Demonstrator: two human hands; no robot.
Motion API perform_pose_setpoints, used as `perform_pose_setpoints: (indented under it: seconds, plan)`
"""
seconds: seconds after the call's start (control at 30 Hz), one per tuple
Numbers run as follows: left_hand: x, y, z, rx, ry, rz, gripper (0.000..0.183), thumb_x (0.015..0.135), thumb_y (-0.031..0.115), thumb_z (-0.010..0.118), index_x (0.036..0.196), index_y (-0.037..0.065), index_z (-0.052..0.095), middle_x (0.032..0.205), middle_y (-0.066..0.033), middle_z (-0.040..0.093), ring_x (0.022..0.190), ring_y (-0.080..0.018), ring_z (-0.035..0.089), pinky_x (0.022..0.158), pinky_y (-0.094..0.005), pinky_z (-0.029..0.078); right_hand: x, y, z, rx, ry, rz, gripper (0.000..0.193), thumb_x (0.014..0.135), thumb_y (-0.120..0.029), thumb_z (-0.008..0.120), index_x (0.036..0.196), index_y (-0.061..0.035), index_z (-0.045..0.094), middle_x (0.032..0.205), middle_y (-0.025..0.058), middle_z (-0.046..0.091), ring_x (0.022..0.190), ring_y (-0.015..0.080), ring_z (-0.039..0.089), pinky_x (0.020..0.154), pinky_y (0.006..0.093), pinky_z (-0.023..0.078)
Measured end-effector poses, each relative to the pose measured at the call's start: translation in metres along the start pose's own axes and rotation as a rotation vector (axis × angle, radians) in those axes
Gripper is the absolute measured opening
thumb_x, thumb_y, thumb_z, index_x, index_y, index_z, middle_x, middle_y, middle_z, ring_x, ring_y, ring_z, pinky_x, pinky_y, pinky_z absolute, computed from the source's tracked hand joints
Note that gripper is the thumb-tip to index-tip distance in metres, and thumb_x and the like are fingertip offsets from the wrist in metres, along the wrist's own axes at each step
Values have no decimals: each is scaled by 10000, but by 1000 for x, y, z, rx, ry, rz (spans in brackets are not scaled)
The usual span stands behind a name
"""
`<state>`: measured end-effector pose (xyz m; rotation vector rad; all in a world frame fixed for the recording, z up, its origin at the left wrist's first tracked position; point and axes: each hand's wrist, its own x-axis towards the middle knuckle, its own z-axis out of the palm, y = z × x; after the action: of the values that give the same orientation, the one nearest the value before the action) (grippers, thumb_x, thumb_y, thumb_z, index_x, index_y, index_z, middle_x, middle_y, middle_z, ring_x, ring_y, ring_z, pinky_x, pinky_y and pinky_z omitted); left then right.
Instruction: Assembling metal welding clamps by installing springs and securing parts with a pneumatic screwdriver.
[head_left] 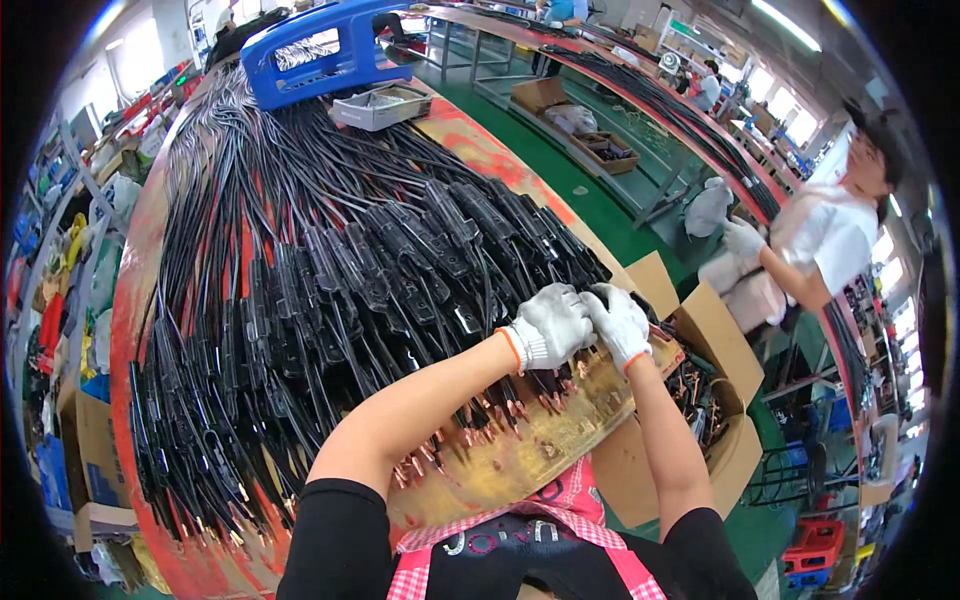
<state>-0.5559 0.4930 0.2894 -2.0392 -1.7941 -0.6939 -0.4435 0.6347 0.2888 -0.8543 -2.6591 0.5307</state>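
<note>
Left hand (552,326) and right hand (617,322), both in white gloves with orange cuffs, sit side by side at the near right end of the cable layout. Clock below is centred on your hands. Your fingers look curled in and narrow; whatever is between them is hidden by the gloves, so grip cannot be told.

Work: black cables (345,155) fan out from 8 round to 11 o'clock, ending in black moulded sleeves (432,270) packed in overlapping rows. Bare copper-coloured tips (516,409) poke out at 7 to 8 o'clock, over the worn yellow stretch of the red table (550,455).

Around: cardboard box (728,340) at 4 o'clock, flaps up, dark copper-ended pieces inside. Grey tray (385,108) and blue plastic stool (325,60) at 10 to 11 o'clock, well apart from you. Co-worker (830,240) at 2 o'clock.

Handling notes (judgement): pinch by the sleeve rather than the copper, which probably bends easily. Separate one cable from its neighbours before pulling; the overlapping sleeves seem likely to snag. Let one hand steady the row while the other works, and keep your cuffs off the tips at 7 o'clock
</note>
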Motion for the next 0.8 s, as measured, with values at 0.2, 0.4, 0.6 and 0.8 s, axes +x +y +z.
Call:
perform_pose_setpoints:
  seconds: [0.2, 0.4, 0.6, 0.8]
  plan:
    - [43, -18, -62, -295, 137, -279, 242, 916, 253, 540, 793, 93, 673, 761, -124, 694, 675, -293, 671, 604, -408, 522, 1, 5, 15, -120, 21, -81, 450, 944, -484, 573, 1211, -131, 651, 1153, 141, 668, 1092, 332, 623, 952, 453, 471]
    - [105, -81, -198, -1366, 945, -419, 414, 1004, 318, 510, 641, 125, 459, 569, -14, 406, 550, -175, 438, 566, -330, 387, -5, 27, 7, 115, 195, -278, 368, 909, -392, 677, 1134, -102, 663, 1043, 130, 679, 980, 319, 650, 865, 417, 498]
    - [140, -88, -202, -1276, 678, -360, 519, 1021, 294, 490, 560, 129, 318, 554, 7, 257, 559, -159, 264, 559, -338, 233, -1, 18, 0, -32, 144, -544, 171, 878, -283, 694, 974, -141, 689, 755, 65, 590, 728, 258, 625, 594, 443, 452]
    - [151, -95, -174, -1267, 554, -275, 449, 1039, 311, 407, 642, 103, 442, 578, -8, 328, 584, -170, 365, 625, -344, 355, 4, -9, 10, -64, -330, -263, 277, 942, -361, 599, 891, -93, 647, 777, 134, 668, 653, 311, 677, 537, 443, 516]
